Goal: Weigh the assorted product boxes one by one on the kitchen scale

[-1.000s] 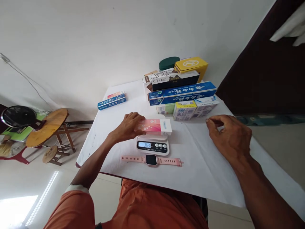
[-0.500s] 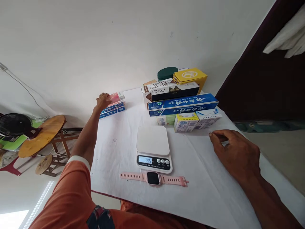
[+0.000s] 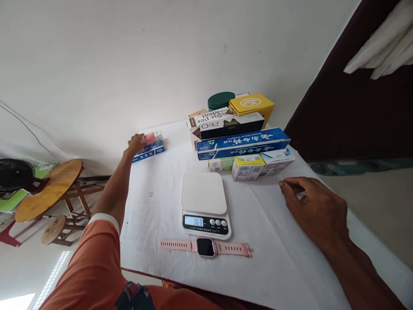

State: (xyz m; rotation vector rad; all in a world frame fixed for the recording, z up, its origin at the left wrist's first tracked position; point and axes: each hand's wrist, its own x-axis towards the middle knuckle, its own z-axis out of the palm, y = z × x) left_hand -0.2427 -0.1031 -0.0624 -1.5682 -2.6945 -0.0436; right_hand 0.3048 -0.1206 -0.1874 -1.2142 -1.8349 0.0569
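Atop blue box [image 3: 149,153], flat pink-white carton [image 3: 154,137]; left hand [image 3: 134,142] on it.

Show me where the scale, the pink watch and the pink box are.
scale [image 3: 203,193], head view, middle of its white platform.
pink watch [image 3: 205,247], head view, on its dark face.
pink box [image 3: 152,137], head view, on its pink top.

We seem to be in a plain room of a home: a bare white wall [image 3: 97,64], a white-covered table [image 3: 155,215] with a digital scale [image 3: 204,200] and stacked retail boxes [image 3: 240,142], and low wooden side tables [image 3: 48,189] on a pale floor [image 3: 19,267].
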